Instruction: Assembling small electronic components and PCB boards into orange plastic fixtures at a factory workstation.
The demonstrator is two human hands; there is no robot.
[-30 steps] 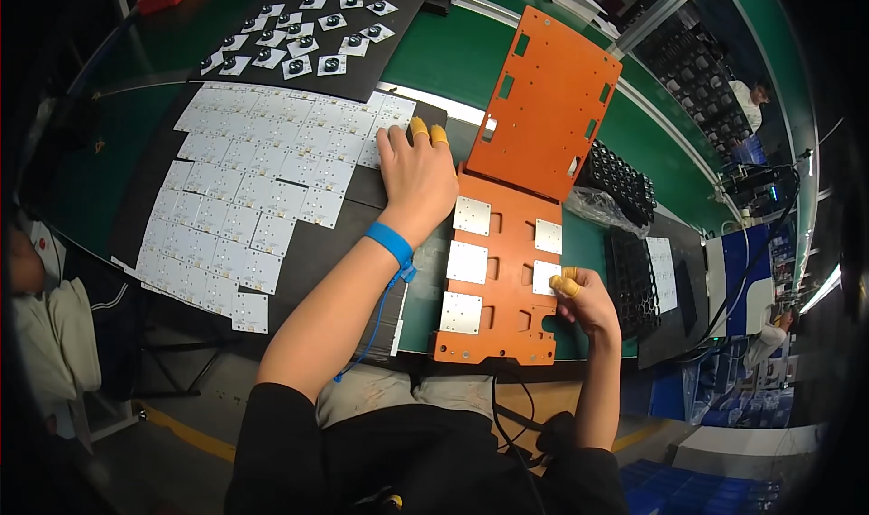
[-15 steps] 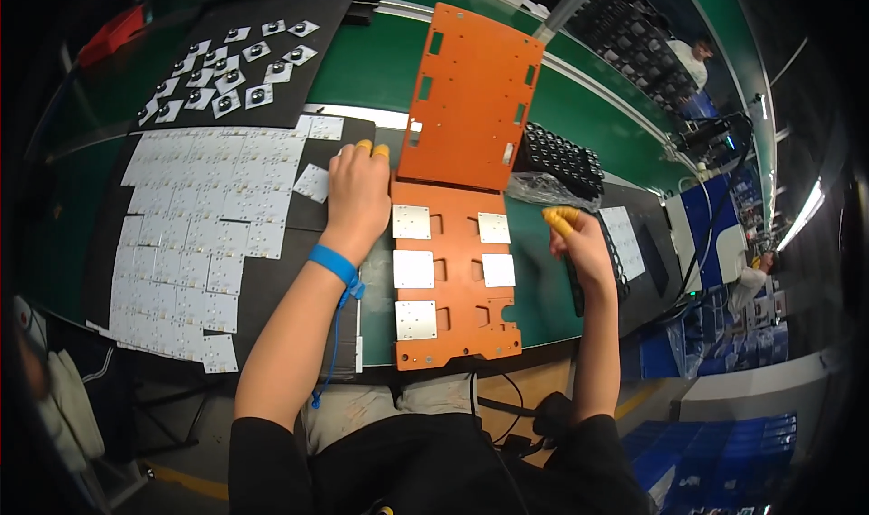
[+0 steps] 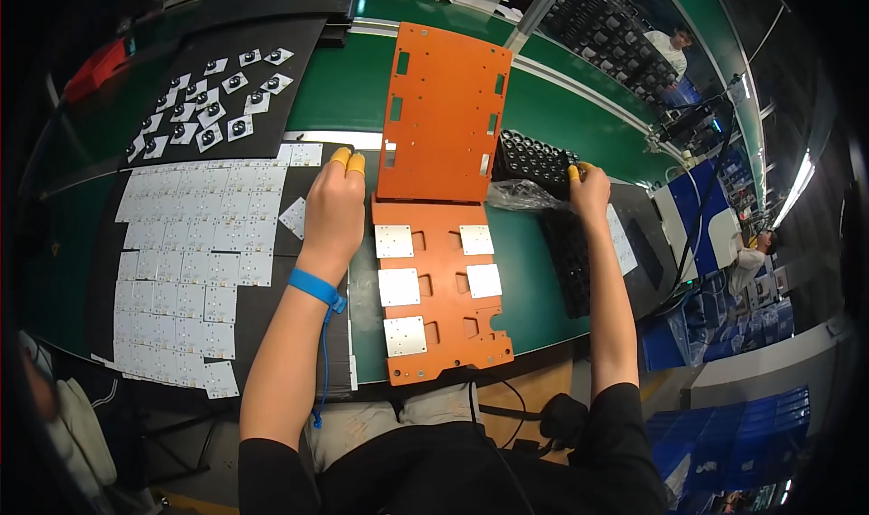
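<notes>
Hands and orange fixture on a green desk (image 3: 529,302), as I view them from afar through the head camera. The left hand (image 3: 333,212) is partly curled, its fingers bent and close together, two of them capped with yellow finger covers (image 3: 356,163). It is just beside a loose board (image 3: 293,217), white and tilted on the dark mat (image 3: 282,334); its fingertips are hidden from me, and I cannot tell whether it grasps anything. The right hand (image 3: 593,195) is half closed, with yellow-covered fingers at the right end of a black tray (image 3: 520,173) of round cells; I cannot tell whether they pinch a part or merely touch the edge.

Between the hands lies the orange fixture (image 3: 444,262), its orange panel (image 3: 444,117) raised at the far side. On its base rest square metal plates (image 3: 399,287), three in the left column and two in the right. A crumpled clear bag (image 3: 525,195) lies in front of the black tray.

To the left, rows of white boards (image 3: 181,266) cover much of the mat; beyond them, small boards with round black parts (image 3: 210,137) are scattered. Markings on the boards are too small for me to read.
</notes>
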